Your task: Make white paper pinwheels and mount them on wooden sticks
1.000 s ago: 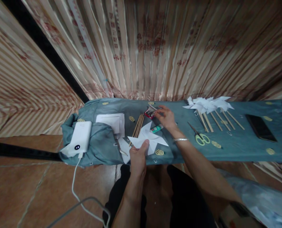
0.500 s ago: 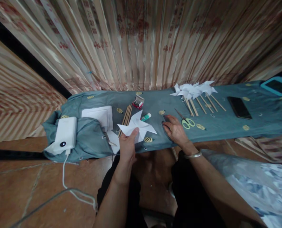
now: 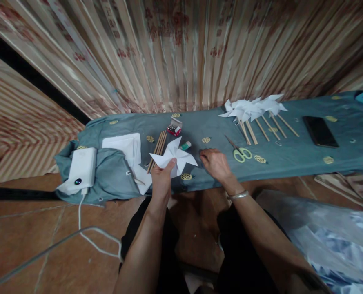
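Observation:
A white paper pinwheel (image 3: pixel 175 156) is pinched at its centre by my left hand (image 3: pixel 163 175), with the thumb on top. To its right my right hand (image 3: pixel 215 164) is low over the cloth, its fingers curled together; what they hold, if anything, is hidden. Several wooden sticks (image 3: pixel 158 149) lie just left of the pinwheel. Behind its blades a green and white glue stick (image 3: pixel 185 145) is partly covered. An opened small red box (image 3: pixel 174 127) of tiny metal pieces stands farther back. Green-handled scissors (image 3: pixel 241 154) rest right of my right hand.
Finished pinwheels on sticks (image 3: pixel 251 110) lie at the back right, near a black phone (image 3: pixel 320 131). White paper sheets (image 3: pixel 124 143) and a white power bank (image 3: pixel 83 166) with a cable are on the left. A plastic bag (image 3: pixel 328 228) stands on the floor at right.
My right hand has moved left toward the pinwheel, and its fingers have drawn together. My left hand still holds the pinwheel. The view has shifted slightly.

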Motion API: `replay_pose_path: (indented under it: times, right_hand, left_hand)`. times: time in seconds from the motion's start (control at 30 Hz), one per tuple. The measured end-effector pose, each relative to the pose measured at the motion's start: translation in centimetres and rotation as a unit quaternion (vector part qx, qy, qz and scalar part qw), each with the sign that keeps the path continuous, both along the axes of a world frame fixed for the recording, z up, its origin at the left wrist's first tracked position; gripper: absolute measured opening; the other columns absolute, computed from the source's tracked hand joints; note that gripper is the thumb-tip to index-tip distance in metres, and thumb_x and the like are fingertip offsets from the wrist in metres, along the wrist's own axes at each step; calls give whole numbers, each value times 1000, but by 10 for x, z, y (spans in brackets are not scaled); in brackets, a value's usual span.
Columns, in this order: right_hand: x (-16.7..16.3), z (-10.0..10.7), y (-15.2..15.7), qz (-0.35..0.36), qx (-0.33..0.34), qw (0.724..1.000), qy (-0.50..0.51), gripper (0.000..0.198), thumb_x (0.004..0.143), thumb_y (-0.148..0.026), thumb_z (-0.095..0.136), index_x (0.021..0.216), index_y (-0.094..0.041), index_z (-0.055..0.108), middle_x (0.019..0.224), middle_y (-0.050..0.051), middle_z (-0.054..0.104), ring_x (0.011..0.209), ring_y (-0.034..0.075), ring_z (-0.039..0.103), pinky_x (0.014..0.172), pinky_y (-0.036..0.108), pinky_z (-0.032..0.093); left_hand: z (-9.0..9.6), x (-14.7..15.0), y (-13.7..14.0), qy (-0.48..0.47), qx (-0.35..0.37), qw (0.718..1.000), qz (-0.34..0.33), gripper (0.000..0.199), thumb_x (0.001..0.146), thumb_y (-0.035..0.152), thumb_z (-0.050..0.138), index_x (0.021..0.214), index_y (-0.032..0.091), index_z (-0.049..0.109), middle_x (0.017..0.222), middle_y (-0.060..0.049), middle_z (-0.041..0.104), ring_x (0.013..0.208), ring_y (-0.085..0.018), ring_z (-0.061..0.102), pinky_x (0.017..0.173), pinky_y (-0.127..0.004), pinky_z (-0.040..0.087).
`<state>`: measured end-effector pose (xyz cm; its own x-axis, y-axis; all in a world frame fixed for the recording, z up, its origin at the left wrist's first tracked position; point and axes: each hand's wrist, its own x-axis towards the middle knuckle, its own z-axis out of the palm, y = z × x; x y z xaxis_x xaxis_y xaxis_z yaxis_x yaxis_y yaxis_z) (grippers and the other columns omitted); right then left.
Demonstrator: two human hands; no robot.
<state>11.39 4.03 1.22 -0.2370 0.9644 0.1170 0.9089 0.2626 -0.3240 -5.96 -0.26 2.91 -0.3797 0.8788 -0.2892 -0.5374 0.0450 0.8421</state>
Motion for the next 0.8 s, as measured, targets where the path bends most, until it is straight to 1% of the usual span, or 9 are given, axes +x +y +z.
replay_pose_path:
  times: [0.07, 0.17, 0.3, 0.43, 0.57, 0.7, 0.8]
  right_hand:
    - [3, 0, 0, 3, -8, 1000, 1, 24, 90, -18, 49, 98, -20, 71, 101, 10, 74, 97, 23, 66, 85, 31, 48]
    - [13, -3, 0, 0, -8, 999, 43, 25, 89, -18, 49, 102, -21, 71, 104, 7, 74, 97, 22, 67, 85, 30, 48]
    - [26, -9, -1, 0, 11, 996, 92, 24, 87, -18, 52, 100, -20, 72, 99, 7, 75, 91, 22, 68, 83, 30, 50]
    - [36, -11, -3, 21, 36, 996, 78, 21, 86, -18, 53, 93, -20, 73, 94, 7, 75, 89, 23, 68, 83, 32, 50]
    - [43, -8, -7, 33, 43, 998, 37, 23, 86, -17, 51, 95, -18, 73, 96, 10, 75, 92, 25, 67, 86, 34, 49]
    - [46, -5, -12, 7, 46, 999, 23, 25, 87, -17, 49, 97, -17, 73, 97, 11, 75, 92, 25, 68, 86, 34, 49]
    - [41, -5, -14, -11, 39, 998, 39, 23, 89, -27, 53, 98, -17, 72, 91, 10, 75, 87, 25, 68, 79, 33, 50]
  left_hand:
    - [-2, 0, 0, 3, -2, 1000, 0, 38, 47, 30, 88, 77, 13, 72, 72, -5, 74, 73, -20, 71, 74, -31, 55]
    - [-3, -1, 0, 12, -1, 1000, -4, 37, 48, 30, 88, 77, 13, 72, 73, -5, 74, 69, -18, 69, 71, -30, 54]
    - [-2, 0, -3, 24, 1, 1000, -13, 36, 49, 31, 87, 76, 13, 72, 75, -6, 75, 70, -18, 69, 71, -30, 53]
    - [-1, 3, -3, 19, 1, 1000, -14, 38, 47, 30, 88, 77, 13, 72, 78, -6, 75, 77, -20, 70, 75, -31, 53]
    - [-2, 7, -3, 13, 2, 1000, -28, 40, 47, 31, 88, 79, 13, 72, 76, -6, 75, 75, -20, 69, 74, -31, 53]
    - [-4, 11, -3, 9, -1, 999, -46, 43, 47, 32, 88, 83, 13, 74, 75, -5, 74, 68, -17, 68, 71, -30, 52]
    - [-4, 15, -3, 9, -5, 998, -54, 43, 46, 32, 88, 82, 13, 73, 72, -4, 74, 64, -16, 66, 67, -28, 51]
